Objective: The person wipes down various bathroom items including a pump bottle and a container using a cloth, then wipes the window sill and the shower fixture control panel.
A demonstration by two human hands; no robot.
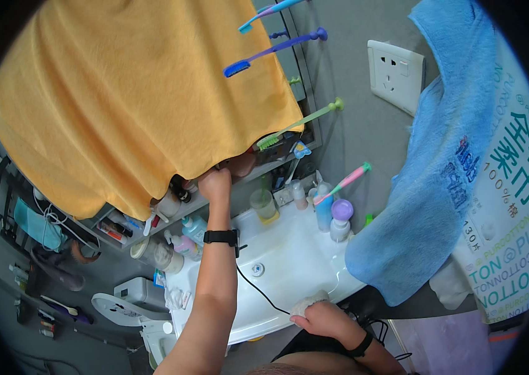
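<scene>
My left hand (216, 185) reaches to the shelf below the hanging yellow towel (142, 93); the towel hides its fingertips, so what they touch does not show. Dark and pinkish items lie beside it on the shelf. In my right hand (325, 318), over the front edge of the white washbasin (288, 281), is a crumpled whitish cloth (309, 302). A thin black cable (262, 294) runs from near my left wrist to this hand. The basin's drain (257, 269) lies between my two arms.
Toothbrushes stick out from the wall, one a blue toothbrush (274, 49). Bottles, a cup (262, 204) and a purple-topped container (341, 215) stand on the basin's rim. A blue towel (424, 187) hangs at right, beside a wall socket (396, 75). A toilet (124, 309) stands lower left.
</scene>
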